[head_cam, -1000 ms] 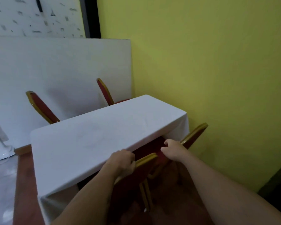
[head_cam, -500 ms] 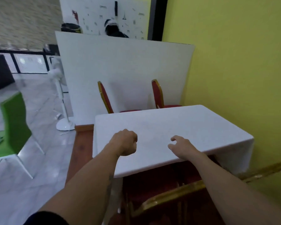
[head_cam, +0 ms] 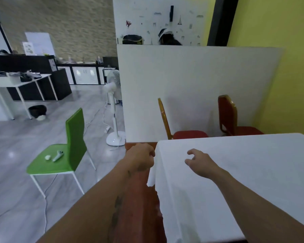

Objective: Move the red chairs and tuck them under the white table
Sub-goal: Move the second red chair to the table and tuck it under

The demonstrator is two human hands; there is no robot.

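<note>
Here both hands are empty. The left hand is curled into a loose fist just off the white table's left edge, over the brown floor strip; the right hand hovers above the cloth near that edge, fingers loosely spread. Beyond the table's far edge stand two red chairs, seats meeting that edge, backs toward the white partition. Farther left, a green chair and a white fan.

Two red chairs, one white table, one green chair
</note>
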